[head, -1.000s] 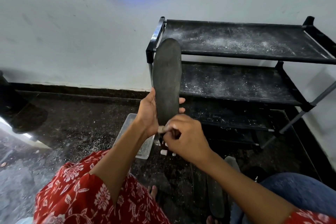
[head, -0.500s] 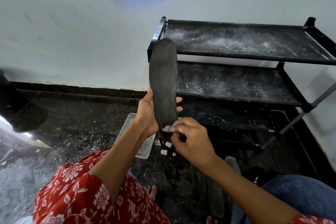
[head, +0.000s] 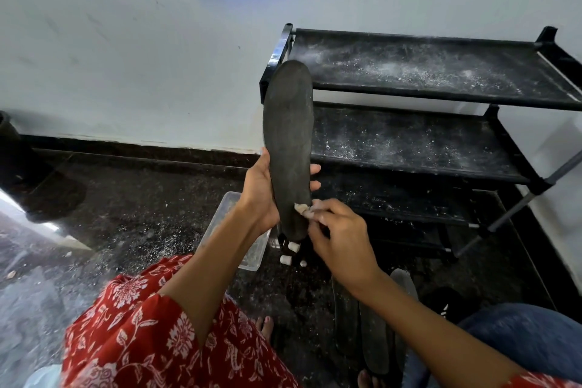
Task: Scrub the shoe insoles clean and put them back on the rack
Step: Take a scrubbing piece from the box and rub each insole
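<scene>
A dark grey insole (head: 288, 135) stands upright in front of me. My left hand (head: 259, 190) grips it from behind near the heel, thumb on the left edge and fingertips showing on the right. My right hand (head: 337, 236) pinches a small pale scrubbing piece (head: 299, 207) against the insole's lower right edge. The black three-tier shoe rack (head: 441, 98) stands behind against the white wall, its shelves dusted with white powder. More dark insoles (head: 374, 324) lie on the floor under my right forearm.
A clear plastic tub (head: 252, 255) sits on the dark floor below my left wrist, partly hidden. A few small white pieces (head: 288, 253) lie beside it. White powder is scattered over the floor. My red floral sleeve and a blue-clad knee fill the foreground.
My right hand has slid its scrubbing piece from the insole's lower middle to its right edge. The insole has tilted slightly, its top leaning left.
</scene>
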